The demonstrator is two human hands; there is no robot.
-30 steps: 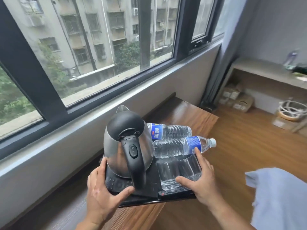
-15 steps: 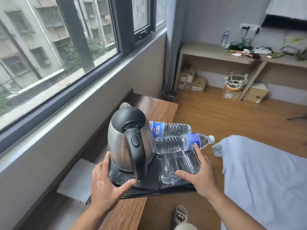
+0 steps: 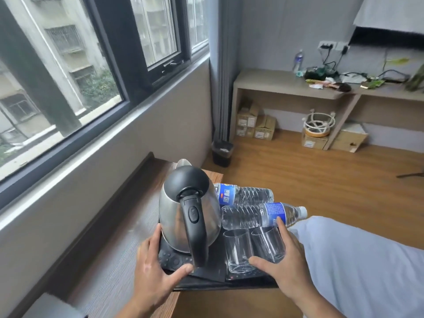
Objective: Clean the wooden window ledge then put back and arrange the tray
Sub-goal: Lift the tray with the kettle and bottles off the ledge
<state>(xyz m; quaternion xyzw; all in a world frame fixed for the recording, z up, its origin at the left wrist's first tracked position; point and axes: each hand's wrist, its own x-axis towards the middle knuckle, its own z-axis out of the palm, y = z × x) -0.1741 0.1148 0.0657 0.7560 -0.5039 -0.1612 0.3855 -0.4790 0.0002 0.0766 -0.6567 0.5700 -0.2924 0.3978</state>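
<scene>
Fingers (image 3: 154, 237) of left hand (image 3: 153, 281) and right hand (image 3: 284, 267) clamped on the tray (image 3: 206, 286) sides — likely top-heavy under the kettle (image 3: 190, 210), glasses (image 3: 238, 251) fragile, bottles (image 3: 247, 216) apt to roll; needs level carrying.

Two bare hands show at the bottom edge – the left hand (image 3: 158, 278) and the right hand (image 3: 284, 269). The left forearm (image 3: 137, 308) and right forearm (image 3: 319, 306) are bare too – fingernails short and plain.
</scene>
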